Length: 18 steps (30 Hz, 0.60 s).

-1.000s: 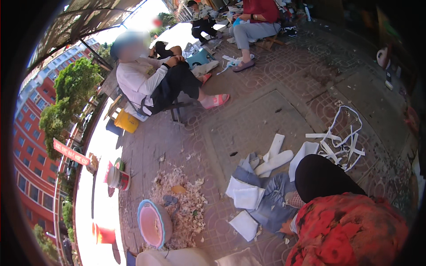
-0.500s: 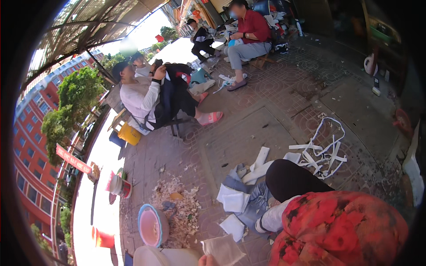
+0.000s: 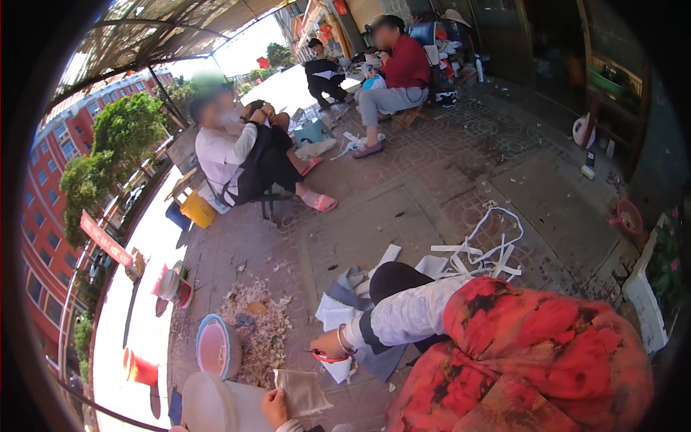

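Low in the view, my left hand (image 3: 275, 409) pinches one edge of a thin off-white cloth piece (image 3: 301, 392). The cloth hangs flat to the right of the fingers, beside a pale bucket (image 3: 237, 399). My right arm, in a light sleeve with a dark band, reaches leftward across my lap. My right hand (image 3: 328, 341) is closed around what looks like red-handled scissors (image 3: 330, 358); the blades are hard to make out. Just under and behind this hand lie folded white cloths (image 3: 333, 308) and grey-blue fabric (image 3: 381, 362) on the paving.
A pink-and-blue basin (image 3: 216, 349) stands beside a heap of pale scraps (image 3: 263, 335). White strips (image 3: 479, 252) lie tangled ahead of my knee. Several people sit farther off, one in a red shirt (image 3: 407, 68). A yellow bucket (image 3: 197, 209) and a planter (image 3: 646, 306) stand at the sides.
My right arm has swung leftward, bringing my right hand into sight with the red-handled tool. My left hand now shows more fully, still with the cloth. The whole view has shifted somewhat.
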Tool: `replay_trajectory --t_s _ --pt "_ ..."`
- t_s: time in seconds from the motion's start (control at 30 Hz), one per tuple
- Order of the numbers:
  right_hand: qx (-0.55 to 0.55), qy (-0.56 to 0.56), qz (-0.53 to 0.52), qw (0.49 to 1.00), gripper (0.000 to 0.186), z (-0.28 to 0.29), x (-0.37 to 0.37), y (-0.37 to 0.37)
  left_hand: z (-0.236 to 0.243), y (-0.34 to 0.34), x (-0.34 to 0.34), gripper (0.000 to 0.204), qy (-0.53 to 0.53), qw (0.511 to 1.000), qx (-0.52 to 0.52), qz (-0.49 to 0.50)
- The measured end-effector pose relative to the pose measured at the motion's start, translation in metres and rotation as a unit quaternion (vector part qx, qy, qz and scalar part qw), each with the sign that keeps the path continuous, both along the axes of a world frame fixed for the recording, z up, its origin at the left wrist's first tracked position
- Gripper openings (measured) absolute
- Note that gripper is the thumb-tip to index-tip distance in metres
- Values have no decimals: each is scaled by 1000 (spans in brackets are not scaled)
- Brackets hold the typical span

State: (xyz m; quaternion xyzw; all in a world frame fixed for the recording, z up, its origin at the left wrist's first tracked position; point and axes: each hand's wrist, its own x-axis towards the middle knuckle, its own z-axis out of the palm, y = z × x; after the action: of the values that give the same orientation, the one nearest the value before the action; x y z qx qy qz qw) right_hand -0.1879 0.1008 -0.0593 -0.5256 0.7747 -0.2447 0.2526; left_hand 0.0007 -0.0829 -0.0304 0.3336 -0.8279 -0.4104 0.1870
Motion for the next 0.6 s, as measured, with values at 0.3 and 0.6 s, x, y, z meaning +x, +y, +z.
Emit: replay_trajectory --t_s 0.3,0.6 --pt "-169 -222 98 955 67 64 14 -33 21 26 1 31 -20 1000 -4 -12" --pt "-269 -234 57 932 38 22 13 -28 -3 51 -91 18 68 964 236 -97"
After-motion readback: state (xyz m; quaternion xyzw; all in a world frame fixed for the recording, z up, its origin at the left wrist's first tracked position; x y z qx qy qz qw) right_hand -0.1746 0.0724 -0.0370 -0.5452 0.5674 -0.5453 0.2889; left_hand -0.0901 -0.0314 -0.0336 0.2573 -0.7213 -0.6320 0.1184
